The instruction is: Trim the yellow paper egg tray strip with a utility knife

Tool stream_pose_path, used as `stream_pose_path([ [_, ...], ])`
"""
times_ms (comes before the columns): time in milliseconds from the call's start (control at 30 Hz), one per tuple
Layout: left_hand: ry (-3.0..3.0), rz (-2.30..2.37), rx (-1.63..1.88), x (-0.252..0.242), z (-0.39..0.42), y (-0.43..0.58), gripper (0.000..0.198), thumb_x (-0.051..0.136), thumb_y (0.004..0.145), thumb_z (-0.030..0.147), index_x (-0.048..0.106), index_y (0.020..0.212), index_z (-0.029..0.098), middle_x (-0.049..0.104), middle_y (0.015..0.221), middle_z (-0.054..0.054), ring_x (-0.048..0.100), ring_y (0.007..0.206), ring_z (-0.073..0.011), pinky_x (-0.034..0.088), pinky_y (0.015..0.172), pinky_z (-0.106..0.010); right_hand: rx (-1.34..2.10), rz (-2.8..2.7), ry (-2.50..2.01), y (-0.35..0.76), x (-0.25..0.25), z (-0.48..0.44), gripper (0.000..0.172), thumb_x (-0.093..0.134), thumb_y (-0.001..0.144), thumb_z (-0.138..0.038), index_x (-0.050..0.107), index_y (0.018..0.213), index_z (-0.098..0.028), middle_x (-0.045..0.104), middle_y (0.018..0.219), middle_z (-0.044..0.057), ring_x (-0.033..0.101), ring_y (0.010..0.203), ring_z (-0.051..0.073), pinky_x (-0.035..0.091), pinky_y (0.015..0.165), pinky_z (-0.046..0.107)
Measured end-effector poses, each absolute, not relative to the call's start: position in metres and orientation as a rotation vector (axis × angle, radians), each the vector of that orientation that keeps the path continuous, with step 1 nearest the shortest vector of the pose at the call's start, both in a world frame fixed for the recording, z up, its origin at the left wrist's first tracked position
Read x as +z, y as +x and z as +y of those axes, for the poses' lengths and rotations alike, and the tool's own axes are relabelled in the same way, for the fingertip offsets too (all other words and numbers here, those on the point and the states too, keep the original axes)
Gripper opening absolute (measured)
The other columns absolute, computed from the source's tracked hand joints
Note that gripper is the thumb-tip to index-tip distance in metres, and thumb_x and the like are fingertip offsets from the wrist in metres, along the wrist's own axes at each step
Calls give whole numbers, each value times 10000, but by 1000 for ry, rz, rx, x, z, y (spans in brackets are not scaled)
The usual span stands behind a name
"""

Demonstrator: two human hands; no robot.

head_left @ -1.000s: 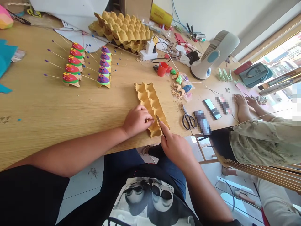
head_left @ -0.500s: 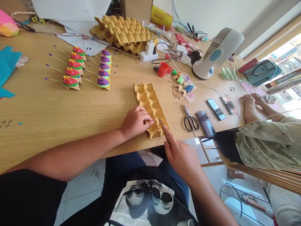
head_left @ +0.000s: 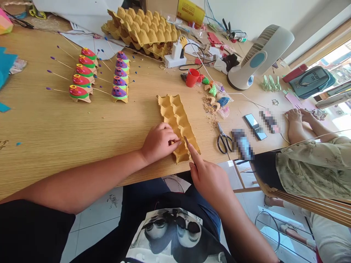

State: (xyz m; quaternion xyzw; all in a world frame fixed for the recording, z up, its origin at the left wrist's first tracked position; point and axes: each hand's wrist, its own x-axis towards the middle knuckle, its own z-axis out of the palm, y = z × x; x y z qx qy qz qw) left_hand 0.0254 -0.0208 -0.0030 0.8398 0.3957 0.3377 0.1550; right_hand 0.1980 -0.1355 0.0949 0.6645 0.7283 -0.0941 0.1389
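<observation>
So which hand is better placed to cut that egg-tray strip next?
Probably the right hand: it holds a knife, its blade over the egg-tray strip. The left hand, at the strip's left side, seems better placed to steady it.

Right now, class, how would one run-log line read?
left hand: on carton | right hand: holds knife, tip over carton | scissors: right of carton

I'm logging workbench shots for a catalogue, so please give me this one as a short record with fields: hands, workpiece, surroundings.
Left hand: fingers curled, resting on the egg-carton strip
Right hand: gripping a thin blade, tip over the strip
Workpiece: that strip, two rows of cups, lying on the table
To its left: five red-and-green painted pieces, five purple ones
To its right: scissors
Farther back: egg trays
</observation>
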Motion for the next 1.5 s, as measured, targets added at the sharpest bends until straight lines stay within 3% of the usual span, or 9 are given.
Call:
stream_pose_path([
  [667,2392,1141,946,-1,-21,26,189,678,864,319,740,711,228,725,751,-16,594,950,-235,463,832,-382,-316,2153,2019,205,102,-129,628,397,1043,-281,182,1632,-305,795,995,19,743,775,200,415,563,250],
  [867,2404,1127,955,-1,-20,25,194,673,881,325,753,732,231,716,724,-11,598,936,-232,464,822,-377,-297,2138,1949,204,98,-130,613,403,1044,-295,212,1626,-311,791,883,5,732,719,194,372,530,238],
  [1033,2412,1131,966,-2,-20,25,175,693,871,319,755,731,235,722,739,-6,599,932,-226,461,814,-378,-280,2091,1938,200,95,-130,622,411,1046,-296,193,1629,-314,790,940,5,739,766,194,383,540,248],
  [1300,2420,1130,949,-1,-20,25,211,680,886,341,749,714,241,711,715,-11,595,934,-231,459,808,-377,-118,2047,1885,187,90,-129,640,419,1019,-259,221,1626,-215,756,790,11,719,686,193,377,518,263],
  [1500,2410,1135,966,-2,-21,26,183,687,876,307,755,719,242,715,735,-15,590,928,-227,474,804,-365,-87,2036,1846,187,92,-134,645,422,1019,-251,209,1627,-208,744,788,9,708,655,188,372,491,268],
])
